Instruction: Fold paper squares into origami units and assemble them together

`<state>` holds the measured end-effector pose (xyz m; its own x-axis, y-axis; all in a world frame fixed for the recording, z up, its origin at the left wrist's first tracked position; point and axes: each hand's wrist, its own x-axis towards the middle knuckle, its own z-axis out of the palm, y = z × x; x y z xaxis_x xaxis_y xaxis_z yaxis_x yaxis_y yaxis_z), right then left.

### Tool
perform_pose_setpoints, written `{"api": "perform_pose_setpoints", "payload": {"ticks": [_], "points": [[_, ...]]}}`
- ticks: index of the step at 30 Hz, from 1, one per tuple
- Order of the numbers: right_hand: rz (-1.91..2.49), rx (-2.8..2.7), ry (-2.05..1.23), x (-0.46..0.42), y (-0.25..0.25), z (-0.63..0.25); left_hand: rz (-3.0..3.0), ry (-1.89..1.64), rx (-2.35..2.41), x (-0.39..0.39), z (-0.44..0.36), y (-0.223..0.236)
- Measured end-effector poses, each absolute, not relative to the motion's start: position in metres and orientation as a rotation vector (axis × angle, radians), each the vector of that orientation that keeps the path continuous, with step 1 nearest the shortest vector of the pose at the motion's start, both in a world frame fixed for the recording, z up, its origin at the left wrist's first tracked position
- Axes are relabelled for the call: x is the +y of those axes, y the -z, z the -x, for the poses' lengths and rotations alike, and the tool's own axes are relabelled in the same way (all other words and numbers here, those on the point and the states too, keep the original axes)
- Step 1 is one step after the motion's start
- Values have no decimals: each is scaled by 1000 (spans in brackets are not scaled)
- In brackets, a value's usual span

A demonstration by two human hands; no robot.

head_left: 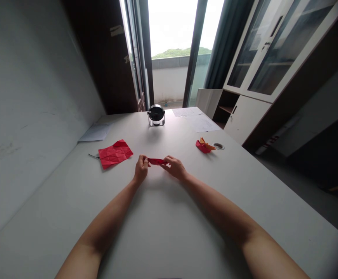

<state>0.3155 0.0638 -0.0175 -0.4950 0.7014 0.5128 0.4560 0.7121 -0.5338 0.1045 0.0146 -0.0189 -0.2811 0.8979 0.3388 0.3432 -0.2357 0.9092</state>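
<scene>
A narrow folded strip of red paper (156, 161) stretches between my two hands, above the middle of the white table. My left hand (141, 169) pinches its left end, and my right hand (174, 166) grips the right end with thumb and fingers. To the left lies a creased red paper sheet (115, 154), with a thin dark stick-like item (93, 156) poking out at its left edge. Over on the right sits a folded red and orange paper piece (205, 145), close to a roll of tape (218, 146).
A round black device on a stand (156, 115) is at the table's far side. White papers (95, 132) lie by the left wall, and more sheets (200, 122) at the back right. Beyond the table are a glazed door and a white cabinet (248, 116).
</scene>
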Motion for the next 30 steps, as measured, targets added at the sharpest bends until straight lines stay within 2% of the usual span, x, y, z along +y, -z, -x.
{"api": "perform_pose_setpoints", "payload": {"ticks": [6,11,18,30], "points": [[930,-2195,-426,67,21,-317,-1442,-1527,1372,18,-105,24],[869,-2198,-464,65,20,-316,-1603,-1455,1526,13,-102,20],[852,-2257,-320,64,17,-315,-2005,-1354,1623,3,-109,4],[882,-2166,-349,66,20,-316,-2341,-1082,1752,6,-103,11]]}}
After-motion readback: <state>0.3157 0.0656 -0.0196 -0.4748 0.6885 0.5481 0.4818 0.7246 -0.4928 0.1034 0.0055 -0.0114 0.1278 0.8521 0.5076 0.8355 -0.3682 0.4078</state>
